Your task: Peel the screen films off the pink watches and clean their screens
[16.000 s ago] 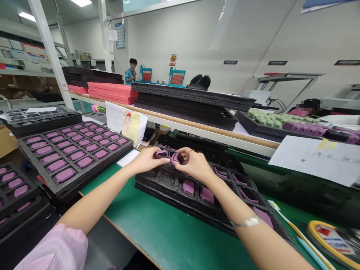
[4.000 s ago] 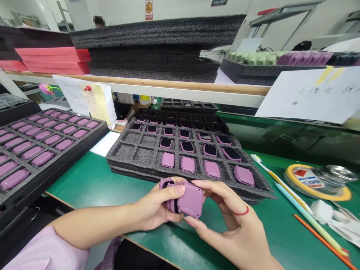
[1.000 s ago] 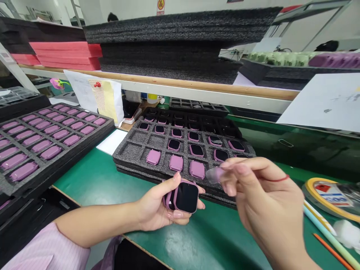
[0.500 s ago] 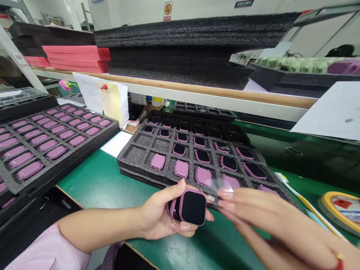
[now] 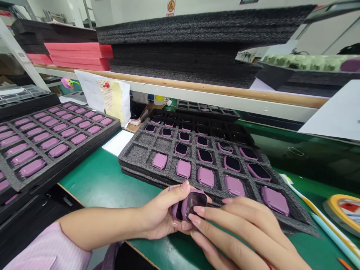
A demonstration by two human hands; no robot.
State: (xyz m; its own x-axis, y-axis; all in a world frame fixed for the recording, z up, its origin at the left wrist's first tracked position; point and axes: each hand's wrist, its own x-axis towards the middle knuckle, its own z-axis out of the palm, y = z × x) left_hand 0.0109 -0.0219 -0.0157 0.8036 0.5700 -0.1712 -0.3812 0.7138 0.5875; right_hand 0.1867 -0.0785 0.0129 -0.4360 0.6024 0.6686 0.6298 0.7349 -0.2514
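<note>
My left hand point(image 5: 159, 215) is closed around two purple smartwatch cases, one behind the other. The front smartwatch case point(image 5: 200, 197) turns its dark screen toward me; the rear smartwatch case point(image 5: 177, 210) shows only part of itself. A clear film point(image 5: 192, 202) lies against the front screen and makes it look hazy. Fingertips of my right hand point(image 5: 242, 230) pinch at the film's lower right edge, touching the screen. Just beyond both hands is a black foam tray point(image 5: 136, 154), holding purple cases, some screen up and some back up.
Another foam tray point(image 5: 66, 159) of purple cases stands at left. A toothbrush point(image 5: 312, 206), a teal stick point(image 5: 334, 236) and a yellow tape roll point(image 5: 333, 208) lie at right. Above the table runs a shelf point(image 5: 197, 92) bearing stacked black foam point(image 5: 180, 60) and red foam point(image 5: 78, 56).
My right hand has moved left, bringing the clear film from beside the smartwatch case onto its screen. My left hand keeps its hold on both cases. The view has shifted slightly.
</note>
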